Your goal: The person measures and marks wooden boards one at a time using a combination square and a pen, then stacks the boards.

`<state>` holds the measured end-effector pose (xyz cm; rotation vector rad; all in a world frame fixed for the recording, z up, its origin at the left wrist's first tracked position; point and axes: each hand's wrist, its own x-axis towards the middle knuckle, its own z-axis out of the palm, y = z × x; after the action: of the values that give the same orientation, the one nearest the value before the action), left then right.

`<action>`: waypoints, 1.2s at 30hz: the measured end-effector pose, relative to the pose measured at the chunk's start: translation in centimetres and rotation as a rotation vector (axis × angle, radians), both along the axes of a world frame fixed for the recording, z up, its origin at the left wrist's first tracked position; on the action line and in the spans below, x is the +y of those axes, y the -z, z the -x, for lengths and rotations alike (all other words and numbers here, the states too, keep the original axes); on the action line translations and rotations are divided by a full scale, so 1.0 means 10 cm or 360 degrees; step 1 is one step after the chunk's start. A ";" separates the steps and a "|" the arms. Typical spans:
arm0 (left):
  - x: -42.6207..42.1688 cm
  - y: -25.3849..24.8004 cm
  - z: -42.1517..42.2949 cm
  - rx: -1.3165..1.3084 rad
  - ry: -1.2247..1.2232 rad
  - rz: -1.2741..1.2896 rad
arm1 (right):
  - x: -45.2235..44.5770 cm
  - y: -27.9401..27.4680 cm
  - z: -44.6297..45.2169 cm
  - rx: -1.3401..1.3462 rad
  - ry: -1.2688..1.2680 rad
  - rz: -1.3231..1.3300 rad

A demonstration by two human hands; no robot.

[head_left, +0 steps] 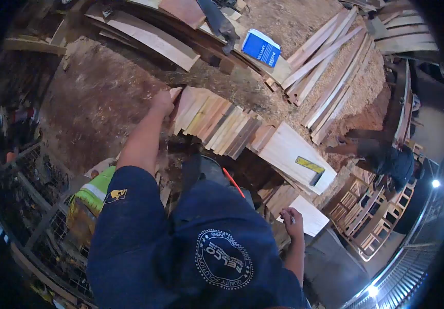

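A row of narrow wood strips (217, 121) lies side by side at the centre. My left hand (163, 101) is closed on a small wood piece (175, 93) at the row's left end. My right hand (292, 222) is at the lower right, fingers bent together around something small and pale that I cannot make out. Just beside it is a white sheet or panel (309, 216). Between the strips and this panel lies a wide pale board (289, 149) with a yellow label (309, 165). A red-orange stick-like thing (233, 182) is close to my body.
A blue box (261, 48) rests on boards at the top. Long planks (330, 51) lie on sawdust at the upper right. Another person (397, 166) bends near wooden frames (376, 221) at the right. A green-yellow garment (96, 189) and wire mesh (42, 201) are at the left.
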<state>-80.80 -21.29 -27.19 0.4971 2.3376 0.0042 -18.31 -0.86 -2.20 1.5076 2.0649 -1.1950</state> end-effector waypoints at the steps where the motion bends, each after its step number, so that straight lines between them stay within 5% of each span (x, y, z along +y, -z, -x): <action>1: 0.01 0.02 0.02 0.0017 0.0008 -0.0026 | -0.02 0.00 0.04 -0.0030 -0.0011 -0.0001; 9: 0.17 -0.06 -0.01 -0.0048 0.0221 -0.0100 | -0.44 0.06 -0.19 -0.0230 0.0163 0.0161; 12: -0.05 0.36 -0.05 -0.0236 0.0208 -0.0491 | -0.60 0.07 -0.29 -0.0211 0.0382 0.0253; 15: -0.13 0.22 -0.22 -0.0840 -0.0386 -0.0852 | -0.74 0.27 -0.58 -0.0163 0.0408 0.0231; 17: -0.37 0.78 -0.27 -0.0838 -0.0412 -0.1022 | -0.82 0.42 -0.76 -0.0108 0.0368 0.0143; 19: -0.45 0.77 -0.41 -0.0863 -0.0539 -0.1089 | -0.86 0.44 -0.80 -0.0078 0.0326 0.0090; 22: -0.35 0.25 -0.66 -0.0513 -0.0556 -0.0678 | -0.89 0.44 -0.86 -0.0029 0.0395 0.0089; 25: -0.23 -0.04 -1.02 0.0262 -0.0489 -0.0456 | -0.91 0.28 -0.77 -0.0127 0.0717 0.0171; 28: -0.23 0.35 -1.28 0.0794 -0.0419 -0.0921 | -1.06 0.57 -1.31 0.0141 0.0952 0.0312; 31: -0.04 -0.17 -1.88 0.0673 -0.0194 -0.1106 | -1.33 0.90 -1.94 0.0310 0.1091 0.0326; 34: 0.15 -0.38 -2.55 0.0629 0.0211 -0.0838 | -1.49 1.01 -2.41 0.0235 0.1220 0.0457; 36: 0.23 -0.53 -3.19 0.0355 0.0074 -0.0978 | -1.73 1.39 -3.04 0.0302 0.1399 0.0494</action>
<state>-48.85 -18.96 -21.85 0.8850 2.5207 0.6928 12.04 -18.11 -16.07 2.2714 1.1832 -1.8964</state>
